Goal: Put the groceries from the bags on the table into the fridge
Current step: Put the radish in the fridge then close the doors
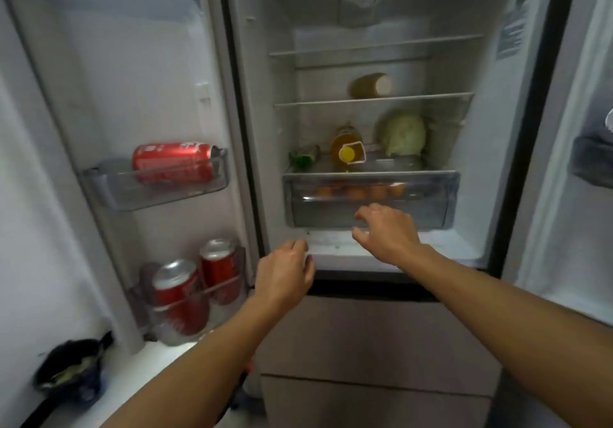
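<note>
**Q:** Groceries, where?
**A:** Everything I can see is already in the fridge point(255, 112). The oranges point(360, 192) sit inside the clear drawer point(431, 208) and show through its front. No bags or bench are in view.

**Q:** Grips?
**A:** Both are bare and empty. The right grip point(388, 231) hovers at the drawer's front, fingers apart and loosely bent, thumb low. I can't tell if it touches. The left grip point(285, 275) hangs below-left of the drawer by the fridge's bottom lip, fingers loosely curled on nothing.

**Q:** Why there?
**A:** My guess is the right one is lined up to work the drawer front, pulling or pushing. The left looks idle.

**Q:** Other placements?
**A:** On the shelf directly above the drawer:
- A yellow-capped bottle point(346, 149) has its cap facing me. It is probably laid down, but I'm not sure.
- A cabbage point(405, 135) sits at the back right, likely parked where it won't roll.
- A green packet point(303, 157) lies on the left.

One shelf further above the drawer, a roll point(370, 85) lies on its side.

On the open door point(99, 79), far left of the drawer, one red can point(174, 162) lies flat in a bin. Below drawer level there, two upright cans point(180, 295) stand behind a rail that keeps them in.

**Q:** Text?
**A:** The cans have white marks, too blurred for me to log a brand. A sticker point(512, 26) on the wall up-right of the drawer is unreadable.
</note>
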Demonstrator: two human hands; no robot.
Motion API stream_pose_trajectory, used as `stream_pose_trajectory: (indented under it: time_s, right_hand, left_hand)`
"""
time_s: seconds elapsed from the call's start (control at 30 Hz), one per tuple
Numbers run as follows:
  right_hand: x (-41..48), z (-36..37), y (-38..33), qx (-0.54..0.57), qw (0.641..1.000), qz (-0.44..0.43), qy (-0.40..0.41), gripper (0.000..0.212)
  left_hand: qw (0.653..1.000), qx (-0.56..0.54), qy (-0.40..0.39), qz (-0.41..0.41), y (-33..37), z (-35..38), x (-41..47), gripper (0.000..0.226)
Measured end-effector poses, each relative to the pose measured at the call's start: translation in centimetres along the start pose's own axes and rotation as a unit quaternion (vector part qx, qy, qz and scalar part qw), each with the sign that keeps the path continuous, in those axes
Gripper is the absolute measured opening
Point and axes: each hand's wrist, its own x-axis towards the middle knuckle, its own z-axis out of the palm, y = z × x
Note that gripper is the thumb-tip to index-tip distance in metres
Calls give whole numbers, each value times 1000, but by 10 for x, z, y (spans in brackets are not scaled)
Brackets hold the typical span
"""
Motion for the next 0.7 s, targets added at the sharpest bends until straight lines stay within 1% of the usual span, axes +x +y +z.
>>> stream_pose_trajectory:
  time_s: [0.1, 0.23, 0.37, 0.47, 0.57, 0.7]
  right_hand:
    - [-34, 10, -48, 31, 998, -44, -42, 41]
    - [-58, 6, -127, 62, 988, -130, -54, 40]
    - [-72, 5, -213, 98, 971, -219, -13, 36]
    - [-73, 9, -267, 94, 957, -274, 26, 30]
    - [-72, 20, -305, 43, 959, -278, 32, 25]
    - [-81, 44, -331, -45, 975, -219, 17, 28]
  left_hand:
    - [1000, 8, -9, -23, -27, -26, -71, 16]
    - [994, 44, -23, -95, -77, -66, -141, 13]
    - [982, 73, 2, -175, -131, -106, -182, 14]
    - [976, 81, 28, -202, -170, -135, -193, 18]
    - [973, 94, 41, -207, -206, -158, -188, 22]
    - [976, 100, 65, -183, -240, -181, -161, 28]
